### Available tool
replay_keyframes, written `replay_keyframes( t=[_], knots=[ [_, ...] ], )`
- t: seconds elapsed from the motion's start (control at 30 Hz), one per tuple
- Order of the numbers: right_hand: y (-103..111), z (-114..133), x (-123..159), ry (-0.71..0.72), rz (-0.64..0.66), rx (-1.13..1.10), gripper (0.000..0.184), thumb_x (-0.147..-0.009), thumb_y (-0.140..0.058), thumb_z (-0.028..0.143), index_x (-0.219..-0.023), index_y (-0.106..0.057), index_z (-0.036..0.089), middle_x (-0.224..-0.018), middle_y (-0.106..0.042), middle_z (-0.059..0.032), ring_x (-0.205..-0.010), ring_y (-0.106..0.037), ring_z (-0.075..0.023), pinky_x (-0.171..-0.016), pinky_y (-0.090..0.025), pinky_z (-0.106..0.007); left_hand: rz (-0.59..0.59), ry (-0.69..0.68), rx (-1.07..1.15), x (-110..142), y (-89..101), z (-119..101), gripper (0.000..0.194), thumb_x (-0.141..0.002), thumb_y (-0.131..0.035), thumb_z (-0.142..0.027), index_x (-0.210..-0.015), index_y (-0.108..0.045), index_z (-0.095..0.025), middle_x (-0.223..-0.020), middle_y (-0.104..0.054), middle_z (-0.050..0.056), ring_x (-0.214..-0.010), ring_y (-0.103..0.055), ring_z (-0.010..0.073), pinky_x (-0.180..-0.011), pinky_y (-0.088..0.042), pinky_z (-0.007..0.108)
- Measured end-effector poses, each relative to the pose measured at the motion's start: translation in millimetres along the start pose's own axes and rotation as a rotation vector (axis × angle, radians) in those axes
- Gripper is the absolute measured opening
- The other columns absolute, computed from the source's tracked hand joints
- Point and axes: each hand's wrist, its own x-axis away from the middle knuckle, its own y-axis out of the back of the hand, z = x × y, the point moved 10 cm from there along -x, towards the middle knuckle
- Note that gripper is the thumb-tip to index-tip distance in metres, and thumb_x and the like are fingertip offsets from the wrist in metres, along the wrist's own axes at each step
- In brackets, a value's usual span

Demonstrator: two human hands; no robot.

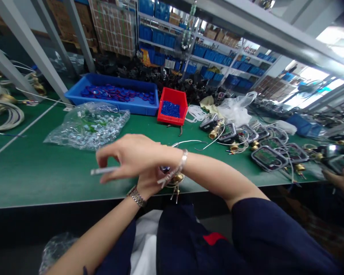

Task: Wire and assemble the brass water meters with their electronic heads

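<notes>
My right hand (129, 156) reaches across to the left over the green table (46, 172). Its fingers pinch a thin white rod (103, 170) that is blurred by motion. A silver bracelet (182, 160) sits on that wrist. My left hand (149, 184), with a metal watch (136, 197) on its wrist, lies under the right wrist near the table's front edge. It is closed on a small part with a brass fitting (176, 179); most of that part is hidden by the right wrist. A white wire (189, 142) runs off behind it.
A clear bag of small parts (87, 125) lies to the left. Behind stand a blue tray of blue rings (111, 93) and a red bin of blue pieces (172, 107). Meter units with brass fittings (268, 156) line the right. Another person's hand (342, 182) is at the far right.
</notes>
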Motion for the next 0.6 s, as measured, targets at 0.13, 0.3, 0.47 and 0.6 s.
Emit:
replay_keyframes(
  t=[0.13,0.3,0.47,0.6],
  knots=[
    [38,-146,6,-0.496,-0.248,-0.086,0.028,-0.078,-0.073,0.009,-0.104,-0.073,0.017,-0.098,-0.073,0.0009,-0.081,-0.061,-0.0123,-0.078,-0.043,-0.022,0.022,-0.051,0.001,1,2.0,-5,0.022,-0.076,-0.07,-0.046,-0.089,-0.076,-0.029,-0.144,-0.054,0.005,-0.138,-0.044,0.0337,-0.116,-0.033,0.056],
    [38,-200,163,-0.753,-0.421,-0.01,0.023,-0.081,-0.052,0.009,-0.066,-0.068,0.014,-0.055,-0.061,-0.0005,-0.052,-0.053,-0.0148,-0.059,-0.044,-0.027,0.037,-0.053,0.054,0,3.4,-7,0.012,-0.076,-0.075,-0.038,-0.086,-0.074,-0.031,-0.148,-0.049,0.004,-0.142,-0.039,0.0348,-0.114,-0.027,0.061],
    [-1,-88,304,-0.755,-0.711,0.166,0.025,-0.096,-0.041,0.016,-0.103,-0.065,0.016,-0.057,-0.054,0.0035,-0.047,-0.046,-0.0143,-0.051,-0.037,-0.027,0.036,-0.061,0.05,0,0.4,-7,0.012,-0.078,-0.074,-0.038,-0.088,-0.073,-0.031,-0.15,-0.047,0.003,-0.144,-0.037,0.0351,-0.115,-0.026,0.06],
    [-17,39,293,-0.358,-0.604,0.316,0.018,-0.089,-0.058,0.012,-0.104,-0.065,0.02,-0.067,-0.061,0.0009,-0.054,-0.051,-0.0146,-0.051,-0.037,-0.029,0.026,-0.064,0.027,1,-0.6,-9,0.012,-0.078,-0.074,-0.039,-0.087,-0.072,-0.031,-0.149,-0.047,0.002,-0.143,-0.039,0.0344,-0.114,-0.028,0.059]
  ],
)
